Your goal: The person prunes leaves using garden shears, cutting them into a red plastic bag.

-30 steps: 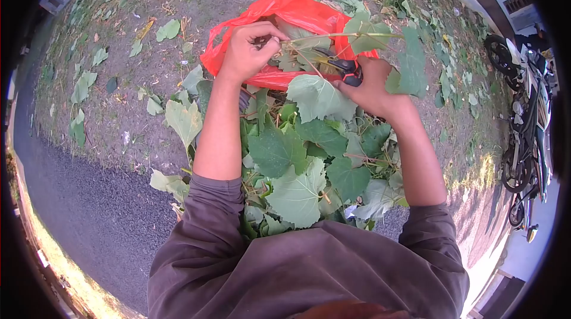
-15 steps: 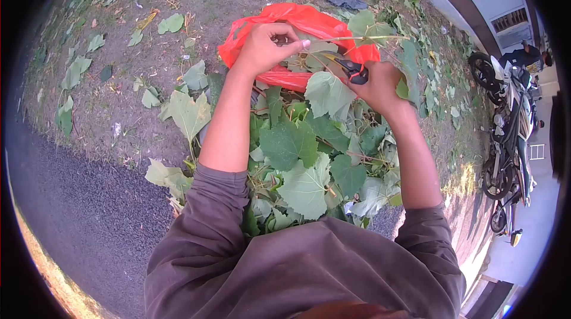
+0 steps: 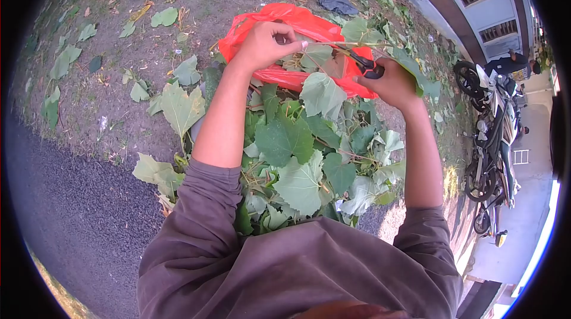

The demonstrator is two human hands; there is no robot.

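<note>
Left hand [image 3: 270,45] pinches a thin green stem [image 3: 337,43] over the red plastic bag [image 3: 285,12]; right hand [image 3: 394,84] wraps black-handled shears [image 3: 371,71] near its right edge. Blades [image 3: 348,53] that close could nick it, imo.

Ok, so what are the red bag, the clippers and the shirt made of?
Red bag: looks like thin, shiny plastic, because it's crinkly and catches the light.
Clippers: the dark grip could be plastic or rubber, as it looks smooth and moulded; the blade end is too small to judge.
Shirt: probably soft, dull cloth, because it folds without shining.
</note>
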